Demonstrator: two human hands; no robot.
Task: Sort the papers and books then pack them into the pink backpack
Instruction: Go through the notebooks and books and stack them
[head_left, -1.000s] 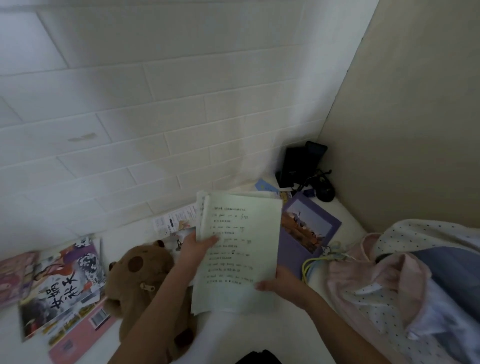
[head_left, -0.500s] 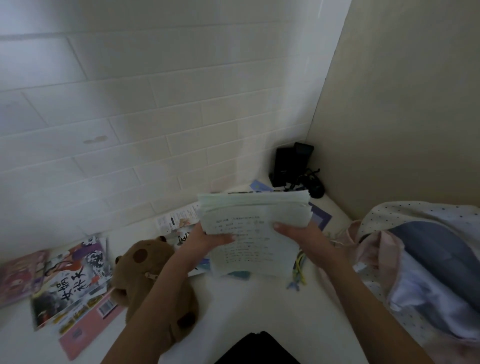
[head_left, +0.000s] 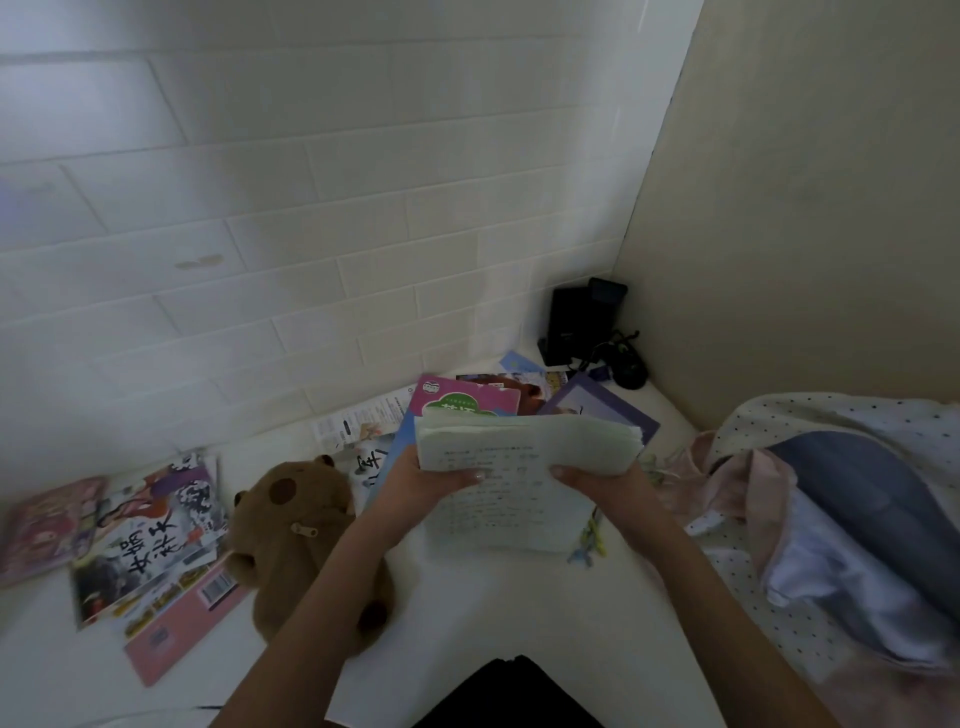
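White bed surface (head_left: 467, 623) carried everything. Pink fabric backpack (head_left: 727, 488) lay at the right, near a brown plush bear (head_left: 296, 525) at the left. Between them, a thick stack of pale green papers (head_left: 524, 447) was held up, the left hand (head_left: 415, 478) and right hand (head_left: 608, 480) gripping its lower sides, thumbs on top.

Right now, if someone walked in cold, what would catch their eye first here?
The paper stack at centre, gripped on its sides by the left hand and right hand above the white surface. Next, the brown plush bear lying left of the arms, with picture books spread further left. The pink backpack sits at the right edge.
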